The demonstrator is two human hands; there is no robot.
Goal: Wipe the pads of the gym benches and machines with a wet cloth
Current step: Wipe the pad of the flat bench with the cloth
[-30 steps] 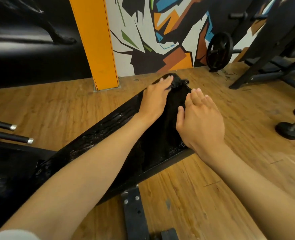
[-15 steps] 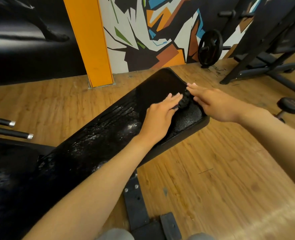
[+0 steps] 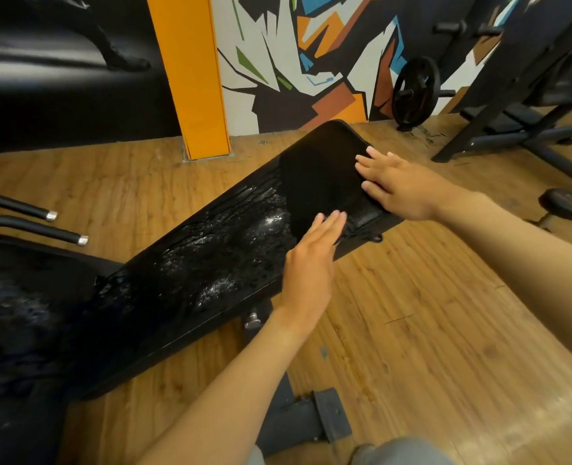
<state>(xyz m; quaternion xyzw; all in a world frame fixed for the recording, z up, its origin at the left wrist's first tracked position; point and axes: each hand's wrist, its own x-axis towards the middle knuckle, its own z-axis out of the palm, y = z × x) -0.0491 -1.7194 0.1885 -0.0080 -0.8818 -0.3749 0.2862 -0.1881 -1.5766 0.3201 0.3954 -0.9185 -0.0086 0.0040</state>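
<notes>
A long black bench pad runs from lower left to the upper middle, and its surface glistens with water streaks. A black cloth lies spread flat over the pad's far end. My left hand rests flat with its fingertips on the cloth's near corner at the pad's edge. My right hand lies flat, fingers spread, on the cloth's right side. Neither hand grips the cloth.
An orange pillar and a painted wall stand behind the bench. A weight plate leans on the wall, beside a black machine frame and a dumbbell at right. Chrome-tipped bars jut in at left. The bench's foot sits below.
The cloth, bunched between my fingers half a second ago, now lies spread flat. My left hand has slid back to the pad's near edge, and my right hand has flattened on the cloth.
</notes>
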